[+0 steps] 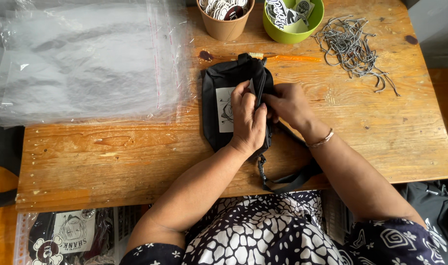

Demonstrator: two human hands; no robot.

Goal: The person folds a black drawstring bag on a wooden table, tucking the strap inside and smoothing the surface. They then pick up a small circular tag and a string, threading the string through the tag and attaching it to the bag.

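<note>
A black pouch bag [219,78] with a white printed patch lies on the wooden table [111,157]. My left hand [247,119] rests on top of the bag and pinches its edge near the zip. My right hand [289,104] grips the same edge from the right side, fingers meeting the left hand's. A thin bracelet sits on my right wrist. The bag's black strap [288,182] with a clip trails off the table's front edge toward my lap.
A stack of clear plastic sleeves [86,59] covers the table's left. A brown paper cup [226,17] and a green bowl [294,19] of stickers stand at the back. A heap of metal ball chains [351,46] lies at the back right. Packed bags [67,238] sit below left.
</note>
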